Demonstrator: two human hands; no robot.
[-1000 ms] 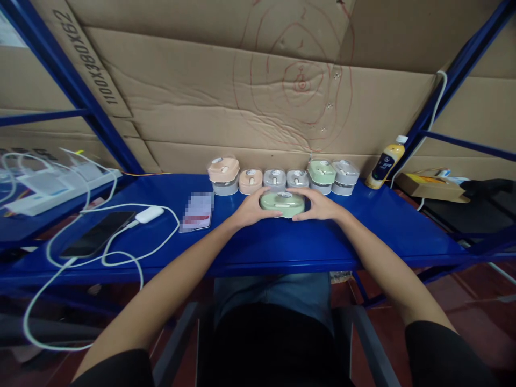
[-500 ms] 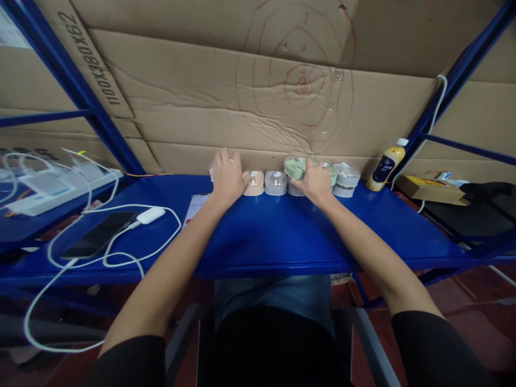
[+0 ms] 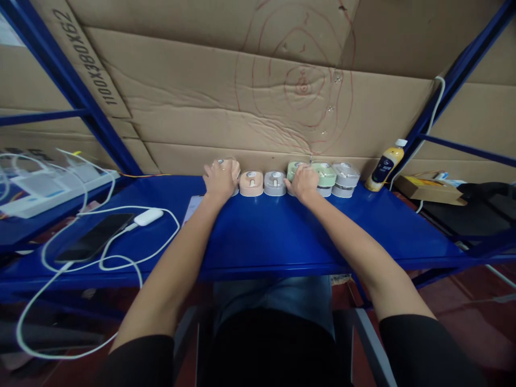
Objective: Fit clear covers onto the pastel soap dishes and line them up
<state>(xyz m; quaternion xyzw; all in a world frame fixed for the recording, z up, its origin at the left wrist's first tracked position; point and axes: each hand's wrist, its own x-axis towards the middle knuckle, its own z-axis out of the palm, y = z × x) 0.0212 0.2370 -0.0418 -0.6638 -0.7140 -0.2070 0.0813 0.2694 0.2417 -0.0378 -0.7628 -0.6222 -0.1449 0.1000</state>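
A row of small rounded boxes with clear lids stands along the cardboard wall. My left hand (image 3: 220, 181) is curled over a peach box (image 3: 233, 166) at the row's left end; the fingers hide most of it. Beside it are a single peach box (image 3: 251, 184) and a single grey box (image 3: 274, 183). My right hand (image 3: 305, 181) grips a green box (image 3: 293, 170) stacked at the row's right part, and covers what lies under it. Right of that hand, another green box (image 3: 325, 173) rests on a grey one, next to two stacked grey boxes (image 3: 345, 173).
On the blue shelf (image 3: 274, 236), a phone (image 3: 97, 236) and white cables lie at left, near a power strip (image 3: 44, 199). A sheet (image 3: 192, 208) lies by my left forearm. A juice bottle (image 3: 387, 165) and an open cardboard box (image 3: 429, 191) stand at right.
My left hand has moved slightly left and down over the peach box. The green box under my right hand has shifted right and lower, into line with the stacks; that hand has moved slightly left.
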